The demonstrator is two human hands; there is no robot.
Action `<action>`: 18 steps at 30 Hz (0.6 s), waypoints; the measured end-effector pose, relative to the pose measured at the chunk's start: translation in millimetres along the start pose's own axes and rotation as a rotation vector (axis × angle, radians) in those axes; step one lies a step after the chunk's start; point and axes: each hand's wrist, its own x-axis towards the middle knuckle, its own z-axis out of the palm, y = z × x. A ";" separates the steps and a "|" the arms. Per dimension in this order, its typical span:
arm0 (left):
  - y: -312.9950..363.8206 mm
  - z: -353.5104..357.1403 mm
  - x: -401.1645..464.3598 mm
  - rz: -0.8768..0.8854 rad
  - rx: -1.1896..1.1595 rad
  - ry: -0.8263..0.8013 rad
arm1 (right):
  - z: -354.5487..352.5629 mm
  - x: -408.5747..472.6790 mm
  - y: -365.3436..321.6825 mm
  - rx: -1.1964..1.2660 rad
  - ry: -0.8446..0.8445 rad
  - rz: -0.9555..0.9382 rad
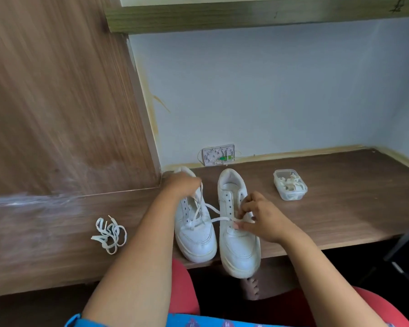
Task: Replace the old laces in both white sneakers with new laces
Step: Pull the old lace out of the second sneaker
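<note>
Left hand [183, 185] is reached forward over the heel end of the left sneaker [195, 223], fingers curled around a lace [200, 204] that runs from the hand down to the lower eyelets; the hand is motion-blurred, so the exact grip is hard to read. Right hand [261, 219] sits on the midfoot of the right sneaker [237, 232], fingertips pinching a lace end at the lower eyelets, with one strand crossing over toward the left sneaker. Right sneaker's upper eyelets are bare. Both sneakers stand side by side, toes toward the person; right sneaker's toe overhangs the front edge of the tabletop [352, 208]. Loose pile of white laces [109, 233] lies well to the left of the left forearm, near the front edge. Clear plastic container [290, 184] with white laces inside sits right of the right hand, apart from it, with bare tabletop beyond. A wooden panel [57, 102] stands just left of the left hand. Behind the hands is a pale wall with a small white wall box [219, 154] at tabletop level and a shelf [246, 15] overhead. Person's red trousers and a bare foot show under the tabletop.
</note>
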 end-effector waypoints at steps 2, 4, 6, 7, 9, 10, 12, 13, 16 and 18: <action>-2.9 3.6 -1.7 -0.106 0.325 -0.141 | -7.6 -2.5 0.7 0.033 -0.092 0.042; 4.2 4.0 -6.0 -0.112 0.366 -0.058 | -18.6 -9.6 -1.4 0.271 -0.145 0.069; 16.4 5.0 -14.9 -0.013 0.439 0.158 | -34.3 -14.6 0.2 0.609 -0.099 0.100; 22.4 7.4 -17.9 0.031 0.457 0.225 | -42.1 -15.0 2.4 0.766 -0.016 0.124; 29.6 14.5 -19.3 0.096 0.433 0.277 | -55.2 -15.1 7.7 1.113 0.193 0.134; 31.3 19.3 -19.1 0.121 0.398 0.270 | -60.3 -15.5 10.4 1.321 0.272 0.094; 33.1 29.4 -17.0 0.154 0.342 0.218 | -67.3 -18.9 11.0 1.629 0.336 0.013; 34.2 33.9 -17.1 0.163 0.338 0.174 | -69.2 -21.0 8.8 1.734 0.317 -0.003; 34.5 46.9 -18.8 0.117 0.333 0.006 | -60.9 -19.6 4.0 1.733 0.186 0.143; 35.2 54.5 -21.7 0.057 0.336 -0.137 | -45.1 -12.5 6.7 1.293 0.133 0.305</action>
